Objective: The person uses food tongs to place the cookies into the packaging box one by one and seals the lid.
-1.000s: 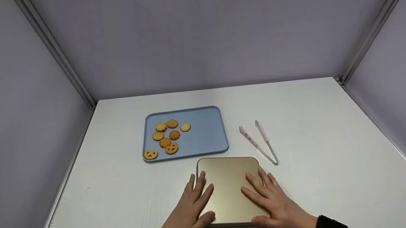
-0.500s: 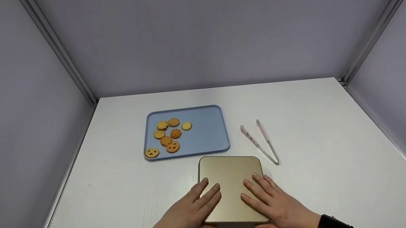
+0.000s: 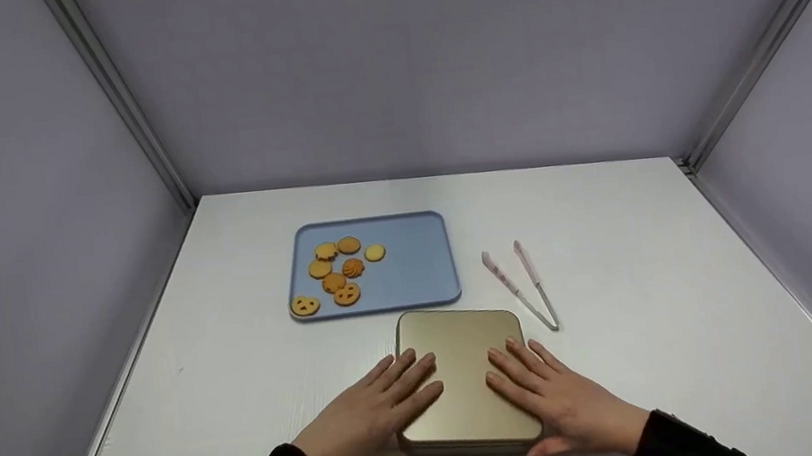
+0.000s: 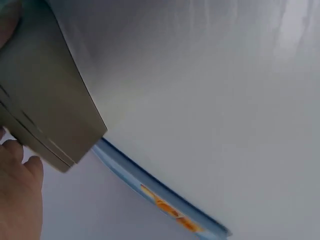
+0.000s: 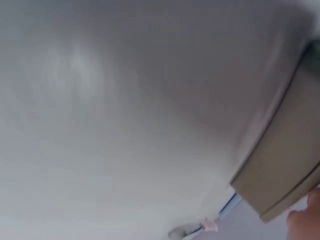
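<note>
A gold rectangular tin (image 3: 466,373) with rounded corners lies on the white table near its front. My left hand (image 3: 370,421) rests on the left part of its lid with straight, spread fingers. On the right part of the lid lies my right hand (image 3: 568,407), its fingers likewise straight. Both thumbs are low, by the tin's near side. The tin's side wall (image 4: 50,95) shows in the left wrist view, with a seam between lid and body. In the right wrist view the tin's other side (image 5: 285,150) appears, and only a bit of hand. The tin's inside is hidden.
Behind the tin is a blue tray (image 3: 418,268) with several cookies (image 3: 353,267) on its left half. To the right of the tray lie tongs (image 3: 503,277) with pinkish arms, spread apart. Grey walls (image 3: 389,71) enclose the table at the back and sides.
Both hands have shifted on the lid, and the thumbs have gone from the lid's near corners down to the near side. The tin, tray and tongs look nearly unmoved.
</note>
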A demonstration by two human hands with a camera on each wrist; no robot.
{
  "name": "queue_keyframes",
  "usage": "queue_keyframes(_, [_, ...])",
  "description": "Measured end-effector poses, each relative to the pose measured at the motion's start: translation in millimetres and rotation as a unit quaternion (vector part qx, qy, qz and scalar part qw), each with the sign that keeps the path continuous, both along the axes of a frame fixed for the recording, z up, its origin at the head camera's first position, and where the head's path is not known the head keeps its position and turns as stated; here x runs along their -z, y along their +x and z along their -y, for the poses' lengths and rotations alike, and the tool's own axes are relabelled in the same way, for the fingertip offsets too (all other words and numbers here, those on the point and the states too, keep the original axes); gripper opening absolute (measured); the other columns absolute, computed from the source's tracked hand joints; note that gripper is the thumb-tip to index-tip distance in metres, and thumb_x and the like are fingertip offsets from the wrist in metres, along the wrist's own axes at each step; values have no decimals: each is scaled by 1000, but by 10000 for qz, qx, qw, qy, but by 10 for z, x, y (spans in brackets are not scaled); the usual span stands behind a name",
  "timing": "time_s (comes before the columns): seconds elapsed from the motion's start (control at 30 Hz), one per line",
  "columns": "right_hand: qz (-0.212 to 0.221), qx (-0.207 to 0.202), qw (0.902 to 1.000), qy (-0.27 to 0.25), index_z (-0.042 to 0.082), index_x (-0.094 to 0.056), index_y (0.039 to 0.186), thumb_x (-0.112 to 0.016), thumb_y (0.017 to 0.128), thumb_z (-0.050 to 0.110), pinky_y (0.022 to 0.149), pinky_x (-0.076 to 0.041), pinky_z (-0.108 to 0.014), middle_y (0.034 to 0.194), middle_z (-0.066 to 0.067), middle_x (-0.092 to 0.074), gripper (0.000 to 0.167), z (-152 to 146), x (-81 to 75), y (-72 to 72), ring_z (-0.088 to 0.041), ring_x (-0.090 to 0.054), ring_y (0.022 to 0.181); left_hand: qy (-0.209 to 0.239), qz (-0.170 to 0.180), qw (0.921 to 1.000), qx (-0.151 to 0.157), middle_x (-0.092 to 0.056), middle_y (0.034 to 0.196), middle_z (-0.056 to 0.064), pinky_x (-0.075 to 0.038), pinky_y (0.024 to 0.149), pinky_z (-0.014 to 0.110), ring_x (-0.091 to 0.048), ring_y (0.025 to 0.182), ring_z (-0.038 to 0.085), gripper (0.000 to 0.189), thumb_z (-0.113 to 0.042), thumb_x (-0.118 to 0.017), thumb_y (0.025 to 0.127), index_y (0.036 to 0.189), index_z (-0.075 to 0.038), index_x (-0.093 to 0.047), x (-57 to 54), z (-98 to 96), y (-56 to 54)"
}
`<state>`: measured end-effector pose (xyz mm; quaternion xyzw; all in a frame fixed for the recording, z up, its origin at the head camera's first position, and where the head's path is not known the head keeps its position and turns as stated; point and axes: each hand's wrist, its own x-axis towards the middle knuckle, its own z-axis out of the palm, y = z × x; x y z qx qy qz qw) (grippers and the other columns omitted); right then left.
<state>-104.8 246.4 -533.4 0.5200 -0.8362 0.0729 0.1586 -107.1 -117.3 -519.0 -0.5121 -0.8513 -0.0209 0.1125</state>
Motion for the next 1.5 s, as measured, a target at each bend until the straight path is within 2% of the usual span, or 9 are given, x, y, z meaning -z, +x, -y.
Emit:
queue_keyframes(0.13, [168, 136, 9993, 303, 0, -31, 159, -65, 72, 81, 126, -1, -43, 163, -27, -28, 124, -48, -67, -64, -50, -28, 147, 86, 275, 9996, -20, -16, 171, 13, -26, 122, 47, -19, 156, 31, 124, -82, -65, 77, 164, -8, -19, 21, 22, -88])
queue_keyframes(0.2, [112, 157, 9986, 488, 1, -30, 160, -65, 71, 84, 125, -4, -44, 165, -24, -27, 126, -51, -84, -89, -46, -27, 149, 31, 199, 9998, 36, -15, 171, 13, -24, 123, 47, -17, 156, 30, 129, -84, -65, 73, 165, -7, -17, 34, 8, -126])
queue_keyframes(0.33, [-8, -57, 9994, 345, 0, -35, 158, -73, 66, 81, 124, -12, -44, 163, -23, -32, 128, -29, -52, -144, -42, -34, 147, -82, 44, 10000, 36, -18, 170, 13, -24, 123, 44, -18, 156, 29, 134, -84, -70, 69, 164, -6, -18, 17, -33, -158])
queue_keyframes(0.47, [-46, -226, 9997, 87, -3, -38, 156, -76, 65, 79, 124, -14, -42, 162, -23, -34, 128, -11, -2, -162, -42, -40, 144, -102, -89, 9999, -17, -23, 169, 15, -27, 122, 43, -22, 155, 30, 133, -83, -70, 69, 163, -3, -22, 16, -50, -153])
queue_keyframes(0.67, [-102, -131, 9998, 108, -3, -36, 156, -75, 72, 78, 125, -14, -41, 163, -23, -32, 123, 11, 40, -135, -41, -39, 145, 63, -304, 9995, 1, -27, 166, 20, -29, 121, 42, -27, 153, 32, 127, -83, -68, 74, 160, 2, -27, 89, -63, -146])
queue_keyframes(0.93, [-170, -151, 9996, 160, -4, -36, 156, -76, 77, 73, 124, -13, -42, 162, -24, -32, 117, 27, 28, -130, -42, -39, 145, -84, -773, 9969, -86, -31, 163, 24, -30, 120, 39, -30, 151, 35, 125, -87, -59, 76, 157, 4, -32, 140, -72, -142])
queue_keyframes(1.1, [-224, -259, 9993, 160, -5, -38, 155, -77, 77, 70, 123, -16, -45, 162, -25, -33, 115, 20, 19, -161, -43, -39, 144, -20, -760, 9970, -157, -32, 162, 24, -31, 120, 39, -31, 151, 35, 124, -88, -56, 77, 157, 4, -33, 186, -74, -133])
queue_keyframes(1.23, [-191, -249, 9994, 162, -5, -37, 155, -77, 78, 69, 124, -13, -44, 162, -25, -33, 114, 13, 34, -169, -43, -39, 144, 124, -748, 9970, -149, -31, 163, 24, -32, 120, 40, -30, 151, 35, 124, -88, -56, 78, 157, 5, -33, 211, -75, -129])
queue_keyframes(1.5, [-200, -270, 9994, 123, -6, -38, 154, -76, 78, 70, 124, -13, -44, 161, -26, -34, 115, 7, 55, -160, -44, -39, 144, 34, -488, 9987, -154, -27, 165, 22, -30, 121, 42, -27, 152, 35, 122, -86, -56, 80, 159, 4, -29, 180, -72, -132])
